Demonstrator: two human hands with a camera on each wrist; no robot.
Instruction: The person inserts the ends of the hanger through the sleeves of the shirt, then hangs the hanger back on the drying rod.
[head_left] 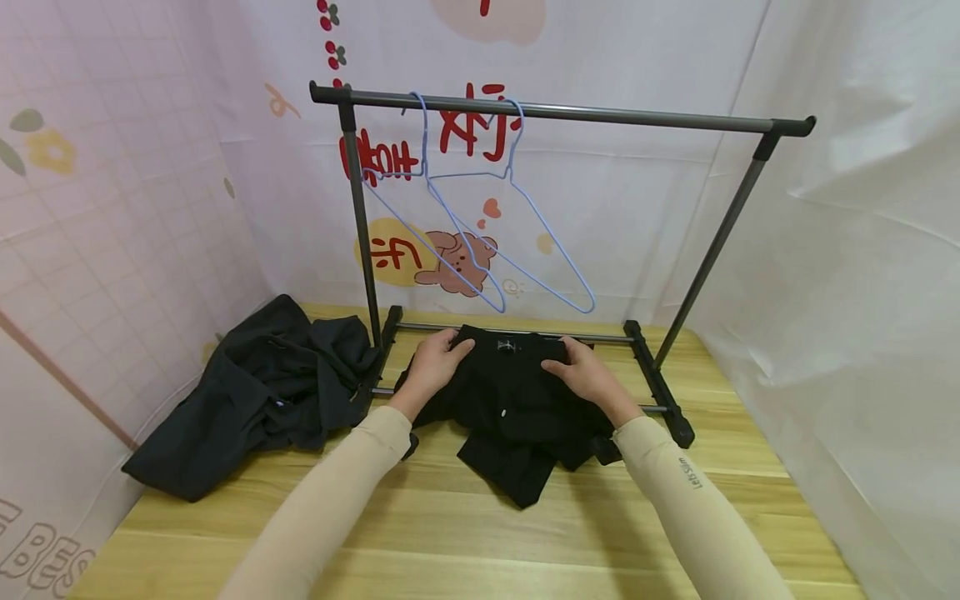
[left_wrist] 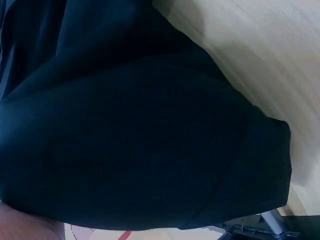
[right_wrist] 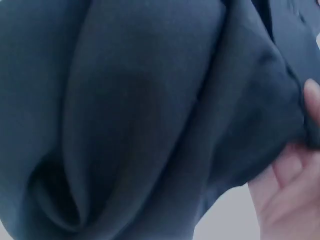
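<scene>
A black garment (head_left: 510, 400) hangs bunched between both hands, over the foot of the rack. Along its upper edge is a pale label, with a small white spot lower down. The left hand (head_left: 435, 362) pinches its top left edge, thumb in front. At the top right edge, the right hand (head_left: 588, 373) grips the cloth between thumb and fingers. Black cloth (left_wrist: 135, 135) fills most of the left wrist view. Folds of the garment (right_wrist: 140, 110) cover the right wrist view, with the right hand (right_wrist: 290, 190) at its edge. Whether it is a shirt or trousers I cannot tell.
Two blue hangers (head_left: 551, 237) hang from the bar of a dark metal rack (head_left: 637, 117). A second dark garment (head_left: 255, 392) lies crumpled on the wooden table (head_left: 450, 542) at the left. Printed cloth walls (head_left: 630, 208) stand behind and at both sides.
</scene>
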